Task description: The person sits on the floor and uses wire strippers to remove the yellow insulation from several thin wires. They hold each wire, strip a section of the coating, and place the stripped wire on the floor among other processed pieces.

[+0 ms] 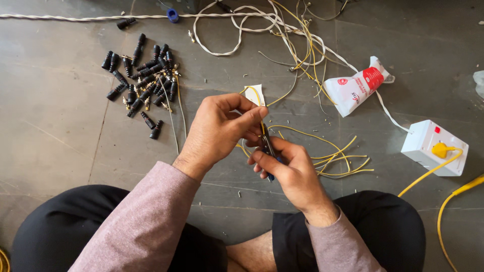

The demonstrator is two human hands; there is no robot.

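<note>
A yellow wire (255, 93) is pinched between thumb and forefinger of the left hand (219, 128), fingers closed on it. A small cutter (268, 151) with blue handles is clasped in the right hand (292, 174), fingers wrapped shut around the handles; its tip is set against the wire just below the left fingertips. Whether the cutter's blades are closed on the wire cannot be told.

Both hands are held above the middle of the floor (55, 131), over the person's crossed legs. A loose bunch of cut yellow wires (338, 156) lies on the floor just right of the hands. A heap of black plugs (143, 83) lies toward the far left. A tangle of white and yellow cable (282, 35) runs along the far edge, a white pouch (355, 88) beside it. A white switch box (433, 147) with a yellow plug sits at the right edge.

Judgement: the wire should be kept taut and short between pinch and blades, and squeezed lightly, so that the conductor is not nicked.
</note>
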